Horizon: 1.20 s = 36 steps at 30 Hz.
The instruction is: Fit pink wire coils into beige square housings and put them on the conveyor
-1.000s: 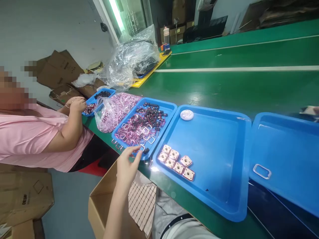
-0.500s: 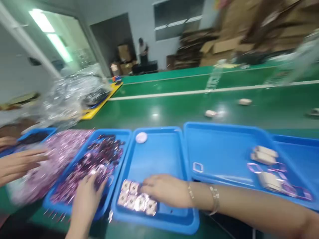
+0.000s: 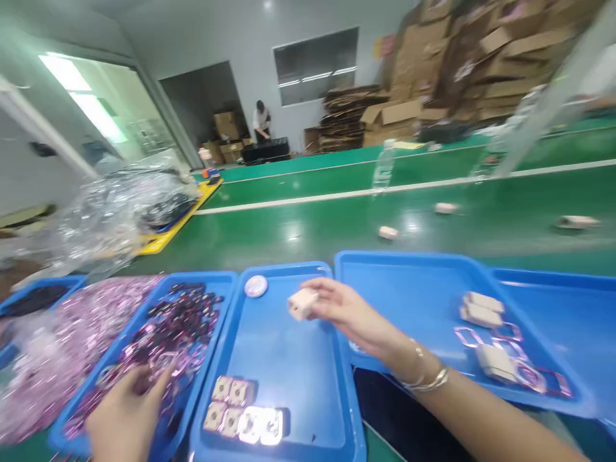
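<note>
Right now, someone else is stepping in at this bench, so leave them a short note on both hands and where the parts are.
Right hand: raised over the middle blue tray, pinching one square pale part in its fingertips.
Left hand: down in the left blue tray, fingers among the pink wire coils; whether it grips one cannot be told.
Parts: five more square pieces lie grouped at the near end of the middle tray, a white round disc at its far end.
Done: one square piece lifted out.
Left: the five in the tray are untouched.
</note>
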Tool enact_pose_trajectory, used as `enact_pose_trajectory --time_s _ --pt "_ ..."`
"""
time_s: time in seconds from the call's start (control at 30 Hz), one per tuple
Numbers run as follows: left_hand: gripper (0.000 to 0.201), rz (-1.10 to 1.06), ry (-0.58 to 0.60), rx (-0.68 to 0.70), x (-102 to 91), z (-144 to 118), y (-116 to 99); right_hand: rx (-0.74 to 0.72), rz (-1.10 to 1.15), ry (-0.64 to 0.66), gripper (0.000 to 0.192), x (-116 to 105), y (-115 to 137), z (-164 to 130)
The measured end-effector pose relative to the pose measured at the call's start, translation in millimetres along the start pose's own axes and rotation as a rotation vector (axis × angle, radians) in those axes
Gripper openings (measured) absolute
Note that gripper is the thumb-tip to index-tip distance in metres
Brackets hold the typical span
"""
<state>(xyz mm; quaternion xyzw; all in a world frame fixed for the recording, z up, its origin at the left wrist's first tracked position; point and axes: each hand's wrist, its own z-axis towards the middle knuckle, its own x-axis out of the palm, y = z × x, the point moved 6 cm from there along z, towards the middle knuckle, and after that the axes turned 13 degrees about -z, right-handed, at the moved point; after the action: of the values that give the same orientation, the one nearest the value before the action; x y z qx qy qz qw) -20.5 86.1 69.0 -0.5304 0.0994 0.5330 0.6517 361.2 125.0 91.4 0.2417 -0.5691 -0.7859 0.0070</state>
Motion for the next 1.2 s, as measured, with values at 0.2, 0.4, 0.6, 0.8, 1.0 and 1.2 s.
enact_pose_trajectory --time_s 0.2,0.4,0.6,0.8,1.0,1.2 --pt "0.027 -0.262 0.121 0.074 5.2 -36 -77 0.369 0.742 0.093 0.032 24 -19 -18" --pt "0.017 -0.241 0.392 0.107 18.5 -65 -120 0.496 0.913 0.148 0.032 47 -27 -28" --pt "0.04 0.172 0.327 -0.139 0.9 -29 -65 0.596 0.855 0.073 0.031 39 -40 -30" --pt "0.022 0.278 0.378 -0.086 28.4 16 -44 0.616 0.91 0.098 0.033 39 -45 -31" --pt "0.027 0.131 0.575 0.03 88.2 40 -46 0.645 0.892 0.056 0.031 34 -44 -30" --pt "0.022 -0.1 0.456 0.024 74.2 48 -58 0.546 0.9 0.051 0.03 27 -36 -27"
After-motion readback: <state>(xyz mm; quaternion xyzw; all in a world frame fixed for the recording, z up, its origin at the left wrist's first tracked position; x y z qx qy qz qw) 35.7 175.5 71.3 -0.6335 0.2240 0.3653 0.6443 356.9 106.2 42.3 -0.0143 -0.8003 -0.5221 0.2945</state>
